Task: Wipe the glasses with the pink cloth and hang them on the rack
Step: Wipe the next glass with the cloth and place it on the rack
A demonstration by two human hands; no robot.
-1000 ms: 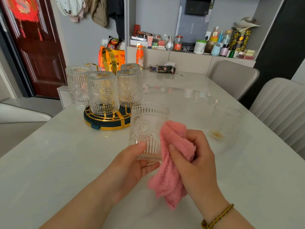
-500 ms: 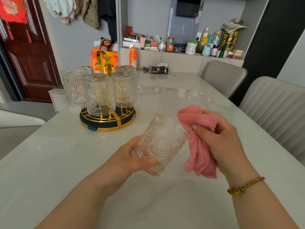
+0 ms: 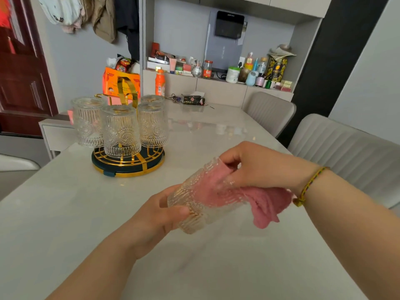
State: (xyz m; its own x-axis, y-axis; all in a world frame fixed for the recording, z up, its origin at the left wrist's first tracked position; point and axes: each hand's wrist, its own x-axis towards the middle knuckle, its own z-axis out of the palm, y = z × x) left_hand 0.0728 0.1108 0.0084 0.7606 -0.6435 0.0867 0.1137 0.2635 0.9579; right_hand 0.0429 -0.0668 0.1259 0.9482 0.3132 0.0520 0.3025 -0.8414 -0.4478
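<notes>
**Cloth inside the glass, and only one hand holding it**

The glass (image 3: 194, 215) lies tilted on its side in the air above the table (image 3: 65, 213), its mouth turned to the right. The left hand (image 3: 160, 215) grips its base, thumb and fingers curled round it. The right hand (image 3: 259, 167) has bunched fingers pushed into the mouth, pressing the pink cloth (image 3: 266, 204) against the inner wall, while a loose tail hangs outside. Four glasses (image 3: 120, 131) hang upside down on the rack (image 3: 127, 167), well apart to the left.

The likely risk is the grip: a hard twist from inside could work the base out of the left hand, and the glass would drop onto the hard tabletop – chipped rim or worse. The dangling tail could also snag as the fingers come out
</notes>
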